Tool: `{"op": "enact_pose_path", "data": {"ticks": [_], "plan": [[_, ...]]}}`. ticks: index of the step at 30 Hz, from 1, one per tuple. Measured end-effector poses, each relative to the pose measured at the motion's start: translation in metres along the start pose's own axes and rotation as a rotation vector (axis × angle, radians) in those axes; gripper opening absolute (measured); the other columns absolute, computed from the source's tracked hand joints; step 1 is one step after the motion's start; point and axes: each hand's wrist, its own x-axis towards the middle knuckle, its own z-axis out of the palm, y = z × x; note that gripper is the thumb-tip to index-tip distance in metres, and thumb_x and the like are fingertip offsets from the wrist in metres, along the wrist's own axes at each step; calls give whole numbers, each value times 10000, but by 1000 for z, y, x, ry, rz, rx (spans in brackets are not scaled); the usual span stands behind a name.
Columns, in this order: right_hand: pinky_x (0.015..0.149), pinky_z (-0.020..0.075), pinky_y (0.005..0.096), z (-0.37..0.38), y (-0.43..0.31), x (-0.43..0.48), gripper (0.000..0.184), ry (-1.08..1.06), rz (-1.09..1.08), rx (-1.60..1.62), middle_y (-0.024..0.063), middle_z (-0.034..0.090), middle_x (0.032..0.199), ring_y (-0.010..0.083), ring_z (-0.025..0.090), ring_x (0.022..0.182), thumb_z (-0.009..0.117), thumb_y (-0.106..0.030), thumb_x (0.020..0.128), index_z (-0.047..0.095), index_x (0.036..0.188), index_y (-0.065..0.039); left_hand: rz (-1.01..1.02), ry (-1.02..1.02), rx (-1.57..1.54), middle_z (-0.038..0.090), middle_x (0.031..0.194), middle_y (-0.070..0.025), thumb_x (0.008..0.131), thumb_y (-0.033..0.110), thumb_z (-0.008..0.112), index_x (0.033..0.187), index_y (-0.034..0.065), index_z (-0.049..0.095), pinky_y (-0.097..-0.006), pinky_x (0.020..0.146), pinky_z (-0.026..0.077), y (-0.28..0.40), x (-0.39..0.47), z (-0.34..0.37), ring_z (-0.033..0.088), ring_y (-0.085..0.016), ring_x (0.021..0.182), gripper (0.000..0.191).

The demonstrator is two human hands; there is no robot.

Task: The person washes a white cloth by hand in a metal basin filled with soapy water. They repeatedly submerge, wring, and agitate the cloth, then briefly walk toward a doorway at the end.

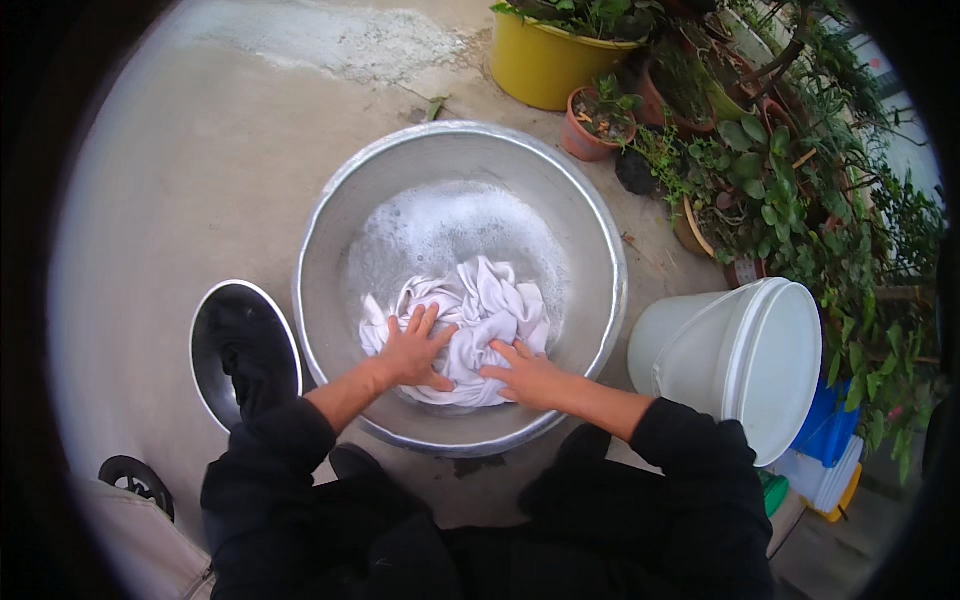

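A large round metal basin (461, 135) stands on the ground before me, with soapy water (465, 217) in its bottom. White wet cloth (487, 289) lies bunched in the near half of the basin. My left hand (414, 351) rests on the left part of the cloth, fingers spread. On the cloth's right part lies my right hand (529, 375), its fingers apart and slightly bent, the thumb and fingertips against the folds. Neither hand is closed around the fabric. The lower edge of the cloth is partly hidden by my hands.
Left of the large basin stands a smaller bowl (206, 330) holding dark cloth (251, 360). A white plastic bucket (682, 345) is at the right. Potted plants (600, 124) and a yellow tub (551, 64) line the upper right. A small wheel (139, 480) shows at lower left.
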Motion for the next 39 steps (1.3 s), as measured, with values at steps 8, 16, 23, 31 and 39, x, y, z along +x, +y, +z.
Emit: {"op": "enact_pose_path", "data": {"ticks": [8,16,23,31,39], "plan": [[952,426,540,3,15,38,450,-87,-9,-46,197,326,1465,479,390,1267,648,-302,854,556,1293,-265,-16,146,148,134,1558,-231,594,650,761,1530,208,196,-670,983,275,-9,22,45,251,-396,1394,1179],[965,442,396,-105,-7,37,367,-76,-66,364,159,592,1212,323,590,1094,577,-316,896,643,1196,-116,-6,-114,-52,508,1360,-165,832,400,677,1281,143,581,-536,962,413,-1,10,-34,515,-301,1219,526],[1057,325,489,-164,-30,26,383,237,-9,44,171,551,1323,369,456,1271,634,-298,886,633,1209,-91,17,2,480,680,986,-103,863,354,622,1190,149,625,-478,731,494,-16,-18,-99,651,-267,936,386],[936,451,350,-299,-204,1,298,452,-276,715,151,655,1131,255,605,1060,582,-242,927,667,1102,-16,414,273,-571,642,1084,-166,844,202,628,1050,33,625,-450,903,460,81,-130,-265,592,-331,1048,267],[851,483,271,-473,-313,-94,289,471,-240,1124,97,691,1004,152,632,945,497,-170,973,666,1033,58,484,520,-835,573,1264,-178,893,217,645,1298,-2,532,-361,953,457,151,-328,-471,563,-266,1133,475]]}}
